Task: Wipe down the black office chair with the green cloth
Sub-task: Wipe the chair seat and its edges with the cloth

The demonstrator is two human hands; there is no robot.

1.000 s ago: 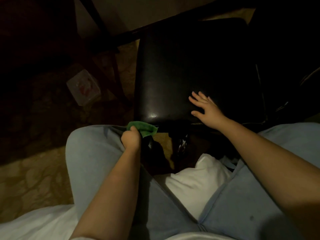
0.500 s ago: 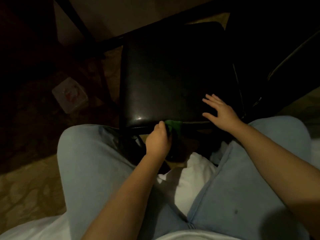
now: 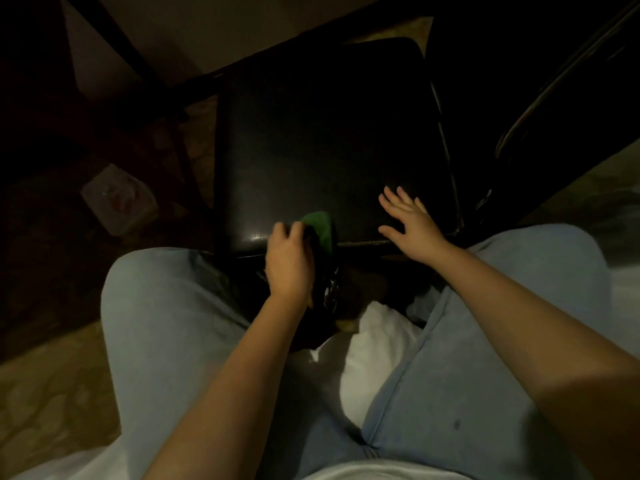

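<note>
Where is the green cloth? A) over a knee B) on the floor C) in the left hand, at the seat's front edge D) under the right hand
C: the left hand grips the green cloth at the front edge of the chair seat; the right hand rests flat beside it.

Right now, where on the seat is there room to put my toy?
The seat is bare across its middle and far half, edge to edge. The near edge is crowded: the left hand holds the cloth there, the right hand lies flat beside it, a thin gap between.
</note>
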